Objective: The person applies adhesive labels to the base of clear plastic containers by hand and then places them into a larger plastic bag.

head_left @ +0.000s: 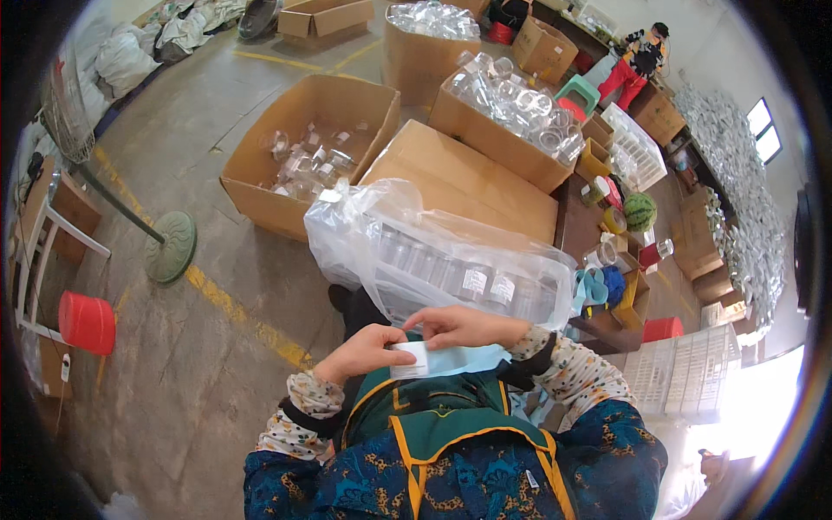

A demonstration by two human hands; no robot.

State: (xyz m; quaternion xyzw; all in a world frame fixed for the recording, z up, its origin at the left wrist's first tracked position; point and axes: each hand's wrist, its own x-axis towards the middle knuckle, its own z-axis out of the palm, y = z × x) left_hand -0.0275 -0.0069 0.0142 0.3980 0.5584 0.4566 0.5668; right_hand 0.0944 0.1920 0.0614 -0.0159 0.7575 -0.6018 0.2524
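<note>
My left hand (364, 350) is closed on a short strip of labels, its thumb lying on a white label (411, 360) at the strip's left end. The strip's pale-blue part (468, 359) trails to the right beneath my right hand (468, 328). That hand is bent over the strip's upper edge, its index finger reaching to my left fingertips; its thumb is partly hidden. Just beyond both hands lies a clear plastic bag (347, 227) with several clear jars standing in a row inside. Two of these jars (475, 282) carry white labels.
Behind the bag are a flat-topped cardboard box (468, 178), an open carton (260, 195) partly filled with clear jars, and a fuller carton (494, 134). A fan base (172, 247) and red stool (87, 322) stand left. A watermelon (640, 211) and white crates (685, 373) are right.
</note>
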